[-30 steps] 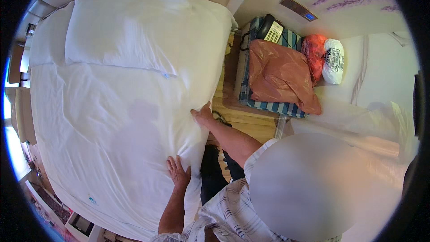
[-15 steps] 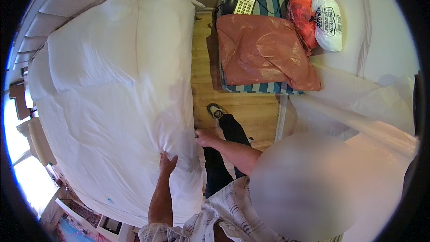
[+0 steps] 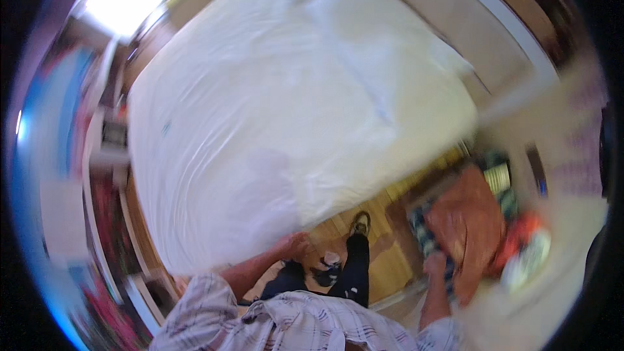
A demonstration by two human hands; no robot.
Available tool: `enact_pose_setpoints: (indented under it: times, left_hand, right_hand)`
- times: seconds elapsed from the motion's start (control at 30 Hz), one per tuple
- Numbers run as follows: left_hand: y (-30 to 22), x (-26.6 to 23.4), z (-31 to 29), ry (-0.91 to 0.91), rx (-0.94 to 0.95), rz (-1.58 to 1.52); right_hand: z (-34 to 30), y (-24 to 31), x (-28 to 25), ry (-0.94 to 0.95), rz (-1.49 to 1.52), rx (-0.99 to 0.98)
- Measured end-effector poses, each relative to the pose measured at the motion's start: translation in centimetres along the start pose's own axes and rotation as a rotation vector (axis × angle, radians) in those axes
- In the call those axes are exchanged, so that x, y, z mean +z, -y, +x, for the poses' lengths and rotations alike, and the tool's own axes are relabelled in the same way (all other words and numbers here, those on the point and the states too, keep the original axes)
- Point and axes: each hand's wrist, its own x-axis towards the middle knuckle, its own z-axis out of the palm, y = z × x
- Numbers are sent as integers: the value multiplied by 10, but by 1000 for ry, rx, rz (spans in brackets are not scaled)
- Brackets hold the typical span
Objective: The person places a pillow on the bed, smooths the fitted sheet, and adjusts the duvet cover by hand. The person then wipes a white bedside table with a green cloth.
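A bed with a smooth white cover point(image 3: 260, 104) fills the middle of the head view, a white pillow point(image 3: 354, 32) lying toward its far end. My left hand point(image 3: 298, 247) is just off the bed's near edge, above the floor; blur smears its fingers. Over on the right, my right hand point(image 3: 437, 264) hangs beside a reddish-brown plastic bag point(image 3: 471, 214). Its fingers look loosely curled but are blurred, and whether they touch the bag cannot be told.
The brown bag lies on a striped bedside stool point(image 3: 426, 231), along with a telephone point(image 3: 497, 179). Red point(image 3: 520, 237) and white bags point(image 3: 528, 261) stand beside it. Wooden floor point(image 3: 388, 266) runs between stool and bed. A white shelf unit point(image 3: 107, 133) lines the left side.
The view has swung round, so the bed now lies ahead. My left hand has come off the white cover. My right hand has moved away from the bed edge, toward the stool side.
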Motion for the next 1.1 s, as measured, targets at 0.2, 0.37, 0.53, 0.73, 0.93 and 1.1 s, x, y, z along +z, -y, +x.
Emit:
enact_pose_setpoints:
  times: [0.2, 0.37, 0.53, 0.73, 0.93, 1.1]
  left_hand:
    - [93, 3, -133, -365, -114, -419]
    - [281, 101, -263, -866, -447, -528]
    - [348, 170, -408, -884, -968, -981]
    - [341, 213, -475, -1126, -1141, -1194]
    - [319, 333, -486, -1045, -980, -1444]
    - [305, 337, -504, -1113, -951, -1524]
  right_hand:
    - [-21, 139, 19, 527, 1019, 642]
    - [-45, 379, 98, 661, 794, 429]
    - [-130, 623, 98, 981, 387, -211]
    - [-188, 771, 118, 1088, 191, -435]
    - [-193, 771, 171, 1228, -70, -423]
    - [-175, 755, 197, 1252, -222, -255]
